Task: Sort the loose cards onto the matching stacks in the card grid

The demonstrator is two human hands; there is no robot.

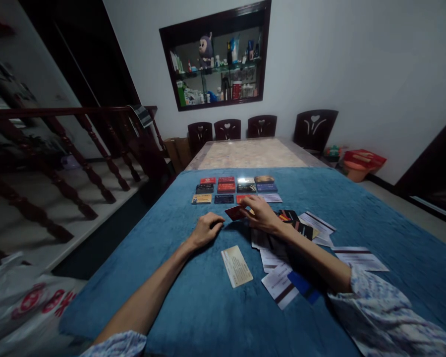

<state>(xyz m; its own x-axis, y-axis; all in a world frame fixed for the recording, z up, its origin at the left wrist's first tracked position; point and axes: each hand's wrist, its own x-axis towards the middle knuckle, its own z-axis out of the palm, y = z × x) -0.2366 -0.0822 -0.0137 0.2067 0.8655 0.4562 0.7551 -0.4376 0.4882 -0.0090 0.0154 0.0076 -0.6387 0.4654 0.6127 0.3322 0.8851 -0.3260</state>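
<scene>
Between the thumb and fingers of my right hand [259,212] is a dark red card [235,212], raised at a tilt over the blue cloth. My left hand [208,230] rests on the cloth just left of that card, its fingers curled together with nothing visible in them. Beyond both hands, small stacks of cards lie in rows, among them a yellow card [201,199] and a dark blue card [224,199]. Under and beside my right forearm spreads a loose pile with white cards [280,286], black cards and a blue card [304,286]. A cream card [237,266] lies alone nearer me.
The blue cloth [159,223] covers the near part of a long table, whose bare top [252,151] shows beyond. Dark chairs [227,130] stand around the far end. A wooden railing [89,144] runs along the left, with a white plastic bag [33,302] at lower left.
</scene>
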